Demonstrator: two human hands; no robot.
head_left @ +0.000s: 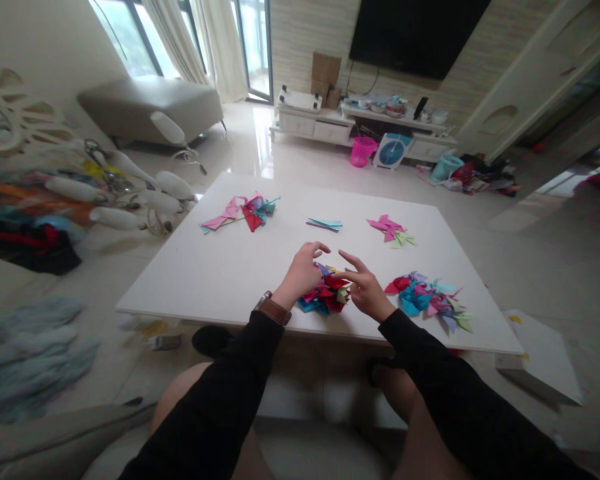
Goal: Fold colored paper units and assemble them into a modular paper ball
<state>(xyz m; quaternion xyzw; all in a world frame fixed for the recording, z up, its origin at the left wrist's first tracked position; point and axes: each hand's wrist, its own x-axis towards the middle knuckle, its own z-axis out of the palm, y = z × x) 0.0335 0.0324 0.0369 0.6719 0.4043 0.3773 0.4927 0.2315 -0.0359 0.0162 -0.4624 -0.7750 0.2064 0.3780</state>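
Observation:
Both hands hover over a heap of colourful folded paper cranes [330, 297] near the front edge of the white table. My left hand [300, 273], with a brown-strapped watch at the wrist, is at the heap's upper left, its index finger curved outward. My right hand [367, 288] is at the heap's right side, its fingers apart and pointing left. I see nothing held in either hand, though the left fingertips partly overlap the heap. Another crane heap [430, 299] lies right of my right hand. Beyond the hands lie flat blue and purple paper strips [324, 225].
Pink and green folded papers [390, 229] lie at the table's far right. More folded pieces [245, 212] are at the far left. A white lamp with several arms [145, 193] stands beside the table's left edge. A white box [543, 350] is on the floor at right.

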